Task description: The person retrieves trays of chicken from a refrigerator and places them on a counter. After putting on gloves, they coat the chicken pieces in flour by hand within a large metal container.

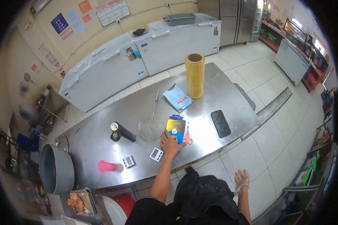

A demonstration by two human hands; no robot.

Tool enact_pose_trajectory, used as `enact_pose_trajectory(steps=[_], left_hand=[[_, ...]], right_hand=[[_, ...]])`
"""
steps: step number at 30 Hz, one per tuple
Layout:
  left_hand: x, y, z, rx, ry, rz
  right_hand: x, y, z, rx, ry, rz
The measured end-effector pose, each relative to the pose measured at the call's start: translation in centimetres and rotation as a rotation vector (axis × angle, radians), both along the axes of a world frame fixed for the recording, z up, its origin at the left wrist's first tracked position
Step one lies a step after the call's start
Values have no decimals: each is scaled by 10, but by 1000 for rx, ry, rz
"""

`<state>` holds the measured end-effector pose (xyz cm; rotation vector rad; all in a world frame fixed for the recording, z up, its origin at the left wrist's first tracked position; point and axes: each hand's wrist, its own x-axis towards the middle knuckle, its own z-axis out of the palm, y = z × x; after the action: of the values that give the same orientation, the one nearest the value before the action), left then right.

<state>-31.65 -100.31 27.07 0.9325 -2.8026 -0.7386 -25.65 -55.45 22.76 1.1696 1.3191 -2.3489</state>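
On the steel table, my left hand (170,144) rests at the lower edge of a yellow and blue packet (176,129), fingers spread over it; whether it grips the packet is unclear. Scissors with pink handles (188,139) lie just right of the packet. My right hand (242,180), in a clear plastic glove, hangs over the floor beyond the table's front edge, away from any object. A round wire strainer (151,128) lies left of the packet, and a white timer (156,154) is near my left wrist.
The table (97,150) also bears a wrap roll (195,77), a blue packet (177,98), a black phone (221,123), a black cylinder (125,134), a pink cup (106,166) and another timer (129,161). A large pot (56,168) stands left; white freezers (180,45) line the wall.
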Motion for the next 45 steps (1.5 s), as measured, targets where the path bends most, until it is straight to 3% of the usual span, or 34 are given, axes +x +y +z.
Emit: enact_pose_trajectory(steps=[8,10,12,14,15,19,22,24,27,30,32,34,36,38,40,42,43,45], left_hand=[[3,-14,12,65,114,47],[7,-16,15,142,461,-12],[17,-9,32,69,537,-60],[31,-1,33,21,927,-165],[29,-4,41,-132,1047,-249],[35,-10,-32,28,1063,-330],[16,-7,39,-48,1027,-247],[1,-11,58,-89,1027,-216],[-3,-30,57,42,322,-216],[-12,-34,46,81,169,-269],[-44,-38,51,114,170,-276],[-95,-49,41,167,343,-187],[-165,-61,25,245,461,28],[-230,-79,10,329,401,243],[-274,-94,-19,365,245,502],[-289,-101,-34,378,352,468],[-295,-101,-41,376,440,437],[-304,-95,-20,485,550,357]], right_hand=[[-86,-60,27,85,138,172],[-111,-81,38,87,145,271],[-133,-98,44,134,212,349],[-143,-112,46,184,255,435],[-152,-119,47,215,252,445],[-173,-130,36,261,214,522],[-180,-132,31,218,199,538],[-182,-126,29,242,215,570],[-179,-112,26,265,231,572],[-172,-98,22,280,212,510],[-170,-88,17,298,195,465],[-166,-77,12,313,161,399],[-162,-71,8,292,204,360],[-165,-67,5,307,29,260],[-159,-55,-3,317,24,219],[-151,-44,-4,239,38,88],[-137,-41,-2,344,111,135],[-132,-32,-7,270,50,26]])
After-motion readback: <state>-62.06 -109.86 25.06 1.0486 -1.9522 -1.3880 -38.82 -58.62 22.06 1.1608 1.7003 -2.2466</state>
